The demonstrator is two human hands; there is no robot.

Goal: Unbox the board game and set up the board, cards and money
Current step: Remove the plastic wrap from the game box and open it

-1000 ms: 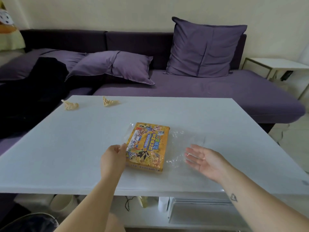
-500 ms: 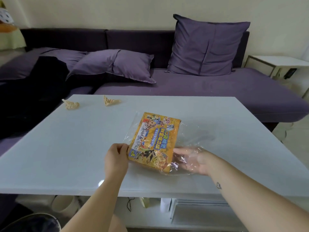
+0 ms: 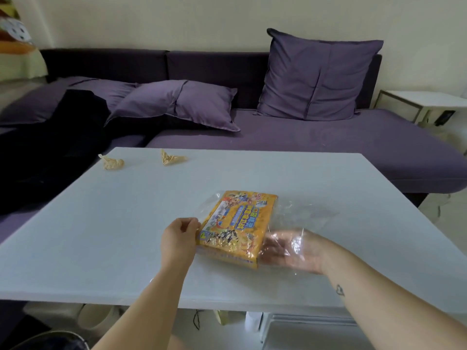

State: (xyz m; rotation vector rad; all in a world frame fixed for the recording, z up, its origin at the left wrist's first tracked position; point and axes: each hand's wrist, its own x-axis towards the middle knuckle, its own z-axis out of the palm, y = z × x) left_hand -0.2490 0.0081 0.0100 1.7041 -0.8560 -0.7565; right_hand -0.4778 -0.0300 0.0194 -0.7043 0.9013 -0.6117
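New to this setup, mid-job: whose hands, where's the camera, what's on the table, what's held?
No machine here: a person's two bare hands, filmed by one camera worn on their head, looking forward and down. On the white table is a yellow game box in a clear plastic bag. The left hand pinches the bag at the box's left edge; the right hand, open and flat, shows through the plastic beside the box. Two small beige scraps lie near the far edge.
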